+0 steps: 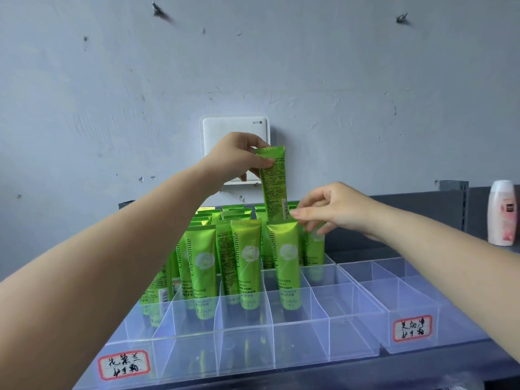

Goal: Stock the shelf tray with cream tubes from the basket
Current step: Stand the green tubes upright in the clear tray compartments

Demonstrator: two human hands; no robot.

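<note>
The green cream tubes (249, 266) are showing a glossy, satiny plastic sheen. The shelf tray (298, 344) is looking like clear, smooth plastic, its paper label (123, 365) matt. The wall (365, 80) is appearing as rough, scuffed matt paint, and the white bottle (502, 212) as smooth plastic.

Scuffed grey wall (337, 66), dark shelf (422, 204)

Head cam, close, faces fwd and slightly down over shelf tray (281, 347).
</note>
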